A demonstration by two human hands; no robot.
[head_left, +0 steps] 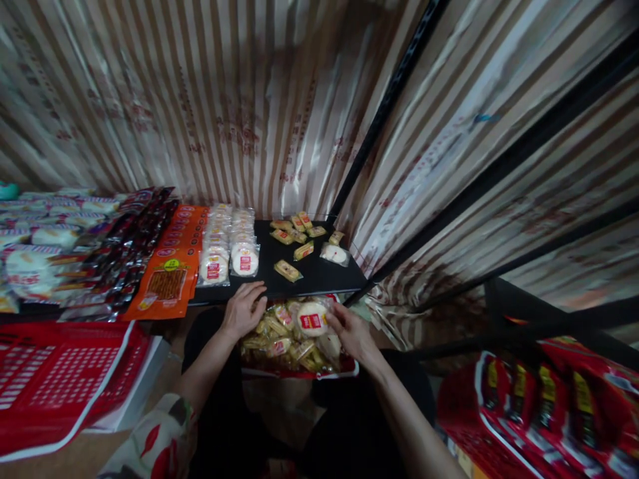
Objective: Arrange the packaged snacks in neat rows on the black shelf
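Observation:
My right hand (353,334) pinches the edge of a round white rice cracker (310,310) in a clear wrapper with a red label. Below it, a red basket (299,374) on my lap holds many small yellow wrapped snacks (272,327). My left hand (244,310) lies at the front edge of the black table (259,291), fingers stretched and holding nothing. Just beyond it stand two rows of wrapped white rice crackers (244,258). Several loose yellow snacks (288,270) and one white wrapped cracker (334,255) lie on the table's right part.
Left of the rows lie an orange snack bag (167,263), dark red packets (134,249) and white packs (34,273). An empty-looking red basket (54,372) is at lower left. Red bags (549,392) fill a basket at lower right. Black poles (389,110) and striped sheeting (200,86) enclose the space.

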